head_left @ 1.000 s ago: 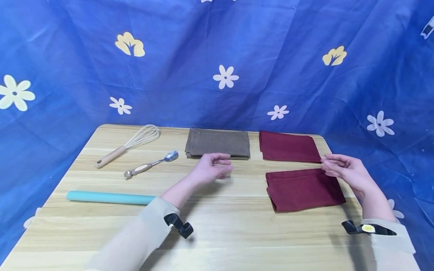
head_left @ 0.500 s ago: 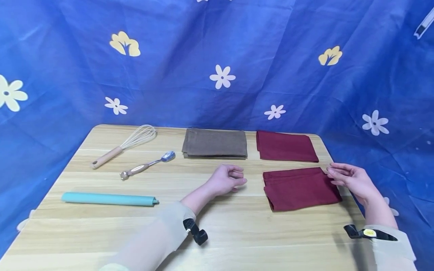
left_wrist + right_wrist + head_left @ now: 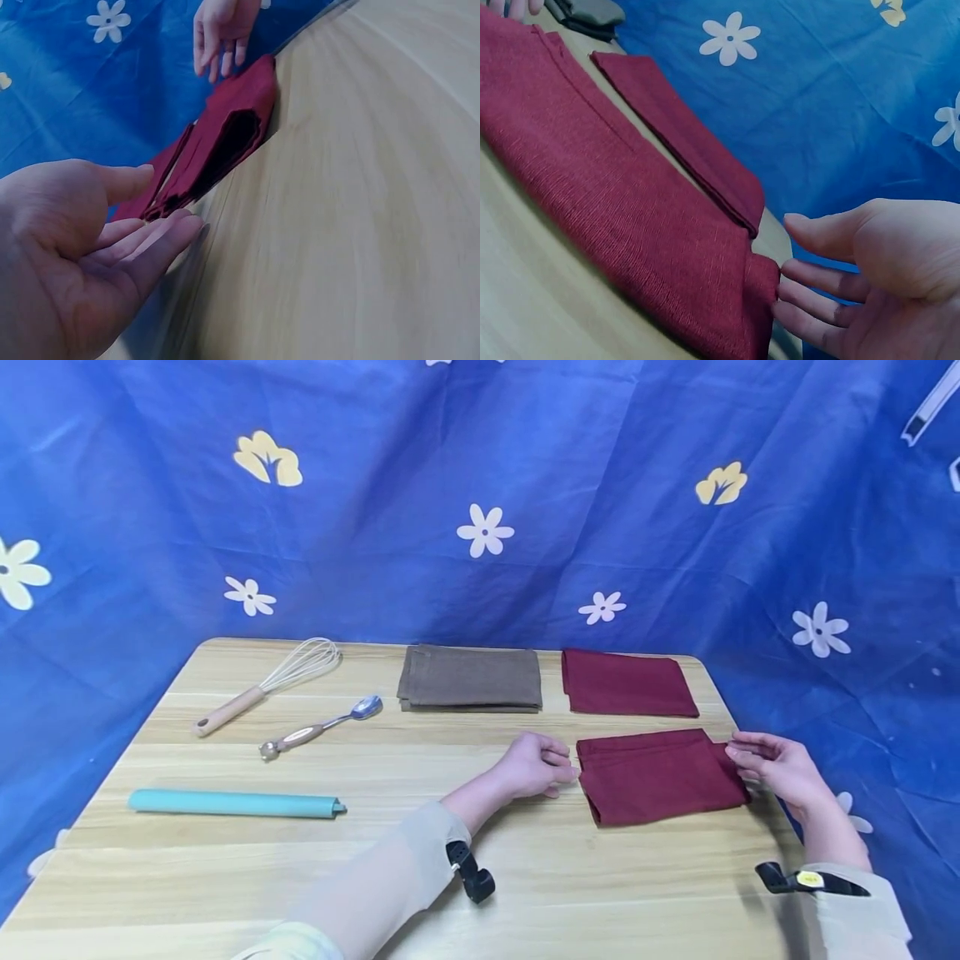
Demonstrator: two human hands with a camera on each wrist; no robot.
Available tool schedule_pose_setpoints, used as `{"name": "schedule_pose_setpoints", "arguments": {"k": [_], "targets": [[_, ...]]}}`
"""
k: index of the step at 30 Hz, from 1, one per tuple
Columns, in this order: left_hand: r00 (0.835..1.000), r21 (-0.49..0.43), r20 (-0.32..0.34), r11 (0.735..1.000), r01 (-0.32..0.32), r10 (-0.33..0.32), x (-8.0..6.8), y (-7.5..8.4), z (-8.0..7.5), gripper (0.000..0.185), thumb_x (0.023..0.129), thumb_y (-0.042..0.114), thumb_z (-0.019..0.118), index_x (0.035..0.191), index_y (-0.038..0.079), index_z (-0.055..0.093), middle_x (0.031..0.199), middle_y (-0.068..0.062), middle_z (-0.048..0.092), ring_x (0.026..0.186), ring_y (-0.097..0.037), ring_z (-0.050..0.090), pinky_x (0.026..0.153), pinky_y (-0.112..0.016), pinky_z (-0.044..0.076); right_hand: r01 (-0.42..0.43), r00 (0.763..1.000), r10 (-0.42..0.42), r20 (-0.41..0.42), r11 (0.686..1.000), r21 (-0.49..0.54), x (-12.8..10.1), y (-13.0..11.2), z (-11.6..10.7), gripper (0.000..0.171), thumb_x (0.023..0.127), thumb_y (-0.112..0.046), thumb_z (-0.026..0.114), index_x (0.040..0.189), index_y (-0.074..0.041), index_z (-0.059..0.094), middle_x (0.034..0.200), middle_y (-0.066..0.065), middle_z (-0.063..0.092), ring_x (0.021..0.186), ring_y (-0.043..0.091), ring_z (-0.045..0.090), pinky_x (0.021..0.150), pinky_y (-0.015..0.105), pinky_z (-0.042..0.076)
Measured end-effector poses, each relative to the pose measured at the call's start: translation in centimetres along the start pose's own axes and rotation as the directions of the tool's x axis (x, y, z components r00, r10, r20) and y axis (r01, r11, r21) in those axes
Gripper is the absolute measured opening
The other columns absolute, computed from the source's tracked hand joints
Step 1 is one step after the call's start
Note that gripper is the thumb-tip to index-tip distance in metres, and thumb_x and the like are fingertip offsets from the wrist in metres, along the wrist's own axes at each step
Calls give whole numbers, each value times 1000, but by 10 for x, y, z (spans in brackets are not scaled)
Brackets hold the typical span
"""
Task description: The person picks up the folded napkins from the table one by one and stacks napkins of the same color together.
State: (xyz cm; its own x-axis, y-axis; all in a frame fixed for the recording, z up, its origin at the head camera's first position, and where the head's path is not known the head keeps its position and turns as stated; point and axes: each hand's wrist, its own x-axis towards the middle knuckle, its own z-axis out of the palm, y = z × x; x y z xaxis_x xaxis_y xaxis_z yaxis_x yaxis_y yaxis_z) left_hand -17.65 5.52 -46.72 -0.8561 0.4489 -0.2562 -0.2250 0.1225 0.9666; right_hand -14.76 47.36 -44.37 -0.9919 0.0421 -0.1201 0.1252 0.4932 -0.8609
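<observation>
A folded maroon cloth [image 3: 660, 781] lies on the right side of the table, its layers showing along the left edge. At that left edge is my left hand [image 3: 528, 767], its fingertips close to the fabric; in the left wrist view the thumb and fingers [image 3: 161, 244] stand apart with no cloth between them. My right hand [image 3: 780, 768] is at the opposite edge. In the right wrist view its fingertips [image 3: 791, 292] reach the cloth's end, while the thumb is held away. A second folded maroon cloth [image 3: 630, 685] lies just behind the first.
A folded grey-brown cloth [image 3: 471, 677] lies at the back middle of the table [image 3: 525, 877]. On the left are a whisk [image 3: 232, 708], a metal spoon [image 3: 303, 735] with a beige handle, and a rolled teal sheet [image 3: 232, 803]. A blue flowered curtain [image 3: 375, 527] hangs behind.
My left hand has moved right and nearer, from beside the grey-brown cloth to the near maroon cloth's left edge. My right hand has come down slightly along its right edge.
</observation>
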Motion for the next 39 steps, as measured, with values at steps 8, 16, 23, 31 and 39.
{"name": "schedule_pose_setpoints", "arguments": {"k": [8,16,23,31,39], "targets": [[998,73,-49,997,-23,27,7,0,18,37,85,-4,87,117,-5,69,99,-14,76,77,-20,73,60,-38,63,-45,999,44,-17,996,-83,2,10,7,65,102,-24,75,146,16,48,135,35,61,90,-4,67,76,21,59],[984,319,-88,940,-120,156,9,0,23,16,87,1,83,100,4,74,81,1,77,74,-5,69,76,-22,54,-46,999,46,6,995,-88,4,16,12,68,101,-19,76,148,17,43,141,40,55,91,-7,66,76,16,56],[961,490,-135,859,-146,240,14,2,22,12,91,9,83,100,10,75,84,8,76,82,-3,68,84,-24,53,-55,998,55,-4,986,-160,5,15,15,70,97,-19,80,147,17,46,141,38,55,95,-4,60,75,16,54],[950,805,-152,592,-41,273,18,1,30,42,95,30,81,128,7,69,111,-2,69,97,-18,68,87,-32,57,-83,996,76,-37,970,-228,10,21,20,69,94,-20,84,142,17,53,123,31,65,93,7,60,73,13,51],[977,873,-114,488,12,180,21,9,34,49,100,36,75,142,14,65,122,-10,57,105,-22,62,85,-34,58,-92,996,90,-18,972,-216,10,23,21,65,96,-22,82,139,18,54,121,28,68,92,7,60,74,14,49]]}}
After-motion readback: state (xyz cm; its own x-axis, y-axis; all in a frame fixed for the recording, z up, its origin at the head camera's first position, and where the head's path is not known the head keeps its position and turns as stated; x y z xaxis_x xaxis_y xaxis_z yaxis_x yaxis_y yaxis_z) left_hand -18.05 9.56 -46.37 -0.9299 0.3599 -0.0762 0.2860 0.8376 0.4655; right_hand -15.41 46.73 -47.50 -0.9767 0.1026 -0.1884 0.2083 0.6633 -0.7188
